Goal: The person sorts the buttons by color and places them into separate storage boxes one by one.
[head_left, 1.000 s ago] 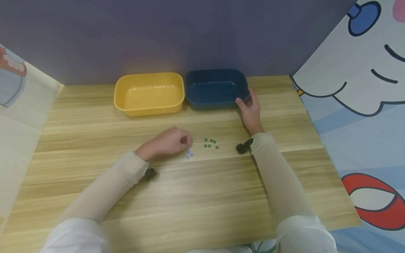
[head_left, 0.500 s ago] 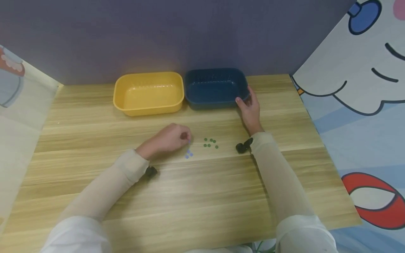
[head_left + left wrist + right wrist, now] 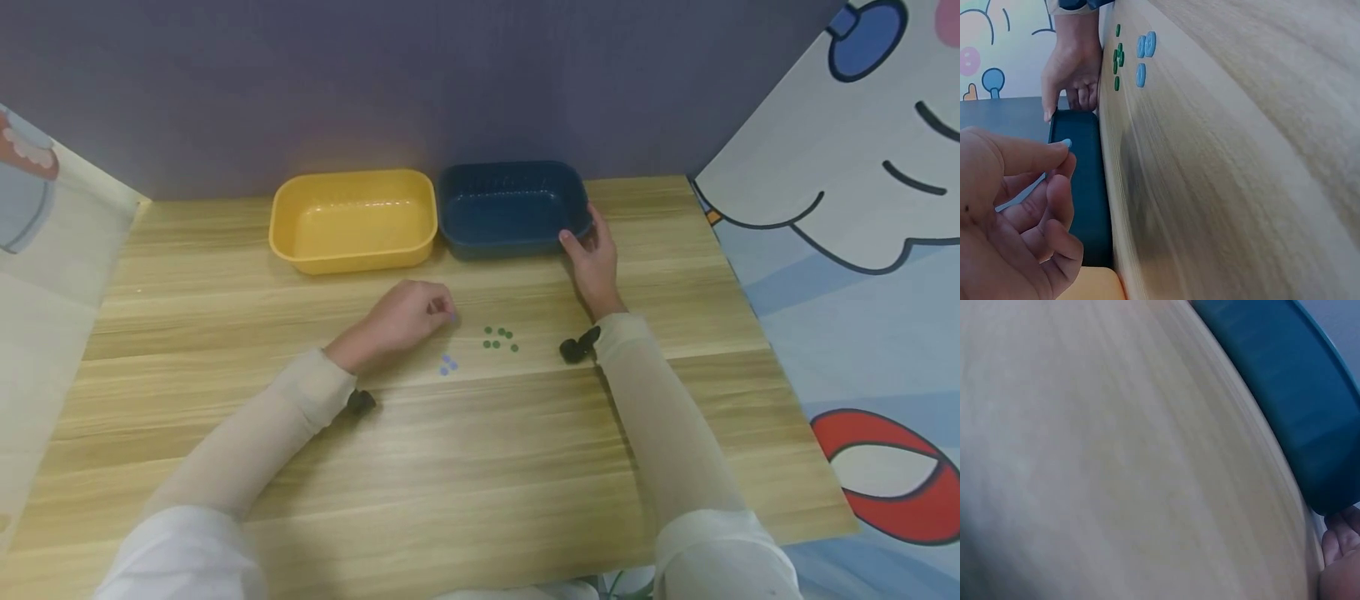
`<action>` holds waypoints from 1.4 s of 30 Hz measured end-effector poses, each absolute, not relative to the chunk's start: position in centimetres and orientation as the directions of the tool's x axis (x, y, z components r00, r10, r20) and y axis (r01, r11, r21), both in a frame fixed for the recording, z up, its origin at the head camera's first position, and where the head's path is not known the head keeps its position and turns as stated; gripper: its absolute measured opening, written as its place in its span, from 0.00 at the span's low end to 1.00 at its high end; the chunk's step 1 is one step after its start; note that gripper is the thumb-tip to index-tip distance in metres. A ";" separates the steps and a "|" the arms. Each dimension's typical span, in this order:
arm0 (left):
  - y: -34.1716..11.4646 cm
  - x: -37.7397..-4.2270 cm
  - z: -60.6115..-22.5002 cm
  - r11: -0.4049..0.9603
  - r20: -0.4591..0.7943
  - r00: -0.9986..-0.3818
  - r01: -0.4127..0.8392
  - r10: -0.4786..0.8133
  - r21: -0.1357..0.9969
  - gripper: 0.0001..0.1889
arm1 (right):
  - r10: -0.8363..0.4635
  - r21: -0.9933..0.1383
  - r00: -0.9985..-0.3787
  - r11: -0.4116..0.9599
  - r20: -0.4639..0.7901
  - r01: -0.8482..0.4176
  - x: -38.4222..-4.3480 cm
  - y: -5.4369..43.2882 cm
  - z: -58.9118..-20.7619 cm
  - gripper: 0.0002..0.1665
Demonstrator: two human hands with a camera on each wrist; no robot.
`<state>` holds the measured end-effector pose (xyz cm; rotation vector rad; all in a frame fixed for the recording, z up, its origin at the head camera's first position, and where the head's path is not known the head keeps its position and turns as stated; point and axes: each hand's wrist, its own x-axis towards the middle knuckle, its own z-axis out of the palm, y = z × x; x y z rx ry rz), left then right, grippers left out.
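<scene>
In the head view my left hand [image 3: 401, 321] is raised a little over the table, left of the green buttons. Between its thumb and forefinger it pinches a small light blue button [image 3: 1067, 143], plain in the left wrist view. Three more blue buttons [image 3: 444, 372] lie close together on the wood, nearer the person. Beside them are several green buttons [image 3: 497, 344] in a loose cluster. My right hand [image 3: 596, 271] grips the near right corner of a dark blue bin [image 3: 502, 249], thumb on the rim and fingers along its right side.
A yellow bin [image 3: 367, 262] stands left of the blue one, side by side at the back of the wooden table [image 3: 480, 467]. A grey-purple partition [image 3: 480, 83] rises right behind both. Printed panels flank the table left and right.
My left hand has lifted a blue button off the table and moved away from the person, toward the bins. My right hand keeps its place on the blue bin.
</scene>
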<state>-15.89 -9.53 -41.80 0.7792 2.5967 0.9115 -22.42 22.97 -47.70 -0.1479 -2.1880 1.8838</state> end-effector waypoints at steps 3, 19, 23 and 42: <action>-9.4 -15.9 -41.6 0.662 -0.076 -0.829 0.383 0.554 0.645 0.02 | 0.239 -0.982 -0.963 0.166 0.128 -0.089 -22.3 23.0 -47.6 0.42; -9.0 -16.4 -41.0 0.662 0.027 -0.882 0.374 0.471 0.650 0.04 | 0.233 -0.991 -0.967 0.101 0.104 -0.083 -22.3 23.1 -47.6 0.44; -8.8 -16.7 -40.7 0.663 0.058 -0.895 0.370 0.442 0.651 0.03 | 0.233 -0.991 -0.966 0.101 0.108 -0.087 -22.3 23.0 -47.6 0.44; -8.2 -18.0 -40.3 0.678 0.110 -0.913 0.369 0.393 0.636 0.04 | 0.216 -0.990 -0.970 0.111 0.110 -0.087 -20.3 21.7 -44.3 0.42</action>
